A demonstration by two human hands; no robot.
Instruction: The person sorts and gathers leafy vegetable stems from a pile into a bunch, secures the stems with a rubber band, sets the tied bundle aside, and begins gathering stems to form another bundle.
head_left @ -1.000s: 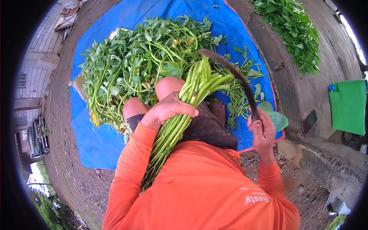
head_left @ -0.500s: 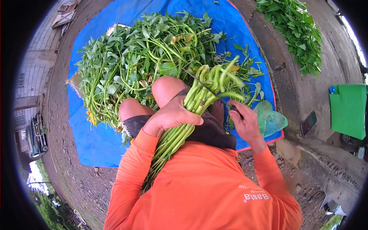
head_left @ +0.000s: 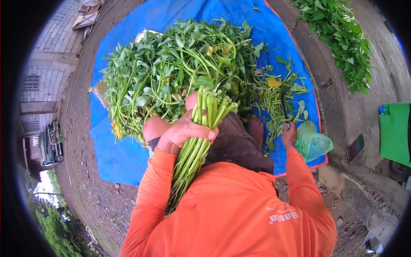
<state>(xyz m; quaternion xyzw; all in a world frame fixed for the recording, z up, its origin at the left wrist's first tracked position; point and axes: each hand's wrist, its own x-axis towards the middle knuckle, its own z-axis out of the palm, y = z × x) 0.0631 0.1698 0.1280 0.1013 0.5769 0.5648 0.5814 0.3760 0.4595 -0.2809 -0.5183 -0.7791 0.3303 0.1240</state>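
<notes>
My left hand (head_left: 186, 132) is closed round a thick bundle of green leafy-vegetable stems (head_left: 189, 160), held slanting against my orange shirt. The bundle's upper ends (head_left: 209, 107) are trimmed nearly level and point away from me. Off to the right, my right hand (head_left: 290, 136) grips a dark knife (head_left: 283, 103) by its handle, low over the blue tarp, with the blade pointing away. Short cut stem pieces (head_left: 274, 100) and a few leaves lie around the blade. A large heap of leafy stems (head_left: 162, 73) spreads beyond my knees.
A blue tarp (head_left: 113, 160) lies under the heap. Beside my right hand is a pale green net bag (head_left: 314, 141). Farther right are a phone (head_left: 355, 147), a green container (head_left: 394, 132) and, on the concrete, another pile of greens (head_left: 340, 43).
The knife has come away from the bundle, moving right and down toward the tarp. Long, uneven stem ends are gone from the bundle's top. The view has shifted slightly.
</notes>
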